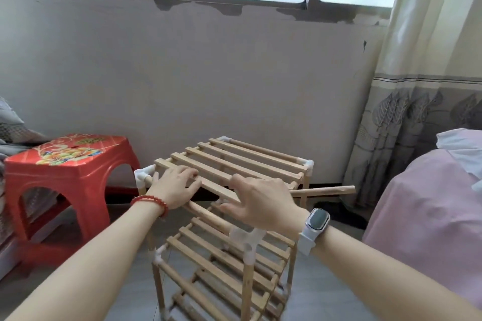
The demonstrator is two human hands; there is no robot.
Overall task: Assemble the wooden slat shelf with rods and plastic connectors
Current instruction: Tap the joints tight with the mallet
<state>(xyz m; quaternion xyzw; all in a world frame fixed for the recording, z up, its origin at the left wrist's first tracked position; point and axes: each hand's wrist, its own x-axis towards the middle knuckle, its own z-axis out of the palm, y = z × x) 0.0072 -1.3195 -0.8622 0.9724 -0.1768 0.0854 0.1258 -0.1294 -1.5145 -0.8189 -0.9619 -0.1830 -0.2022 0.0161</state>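
Observation:
A wooden slat shelf (234, 161) of several tiers stands on the floor in front of me, joined by white plastic connectors (246, 238) at its corners. My left hand (173, 185) lies flat on the near slats of the top tier, fingers straight. My right hand (263, 200) hovers over the near right part of that tier, fingers spread and relaxed, holding nothing. A loose wooden rod (331, 190) sticks out to the right from behind my right hand. A near front rod (208, 216) runs below my hands to the corner connector.
A red plastic stool (67, 161) stands left of the shelf. A pink-covered bed (430, 216) fills the right side, with a curtain (407, 125) behind it. The wall and window lie beyond the shelf. Grey floor shows around the shelf's base.

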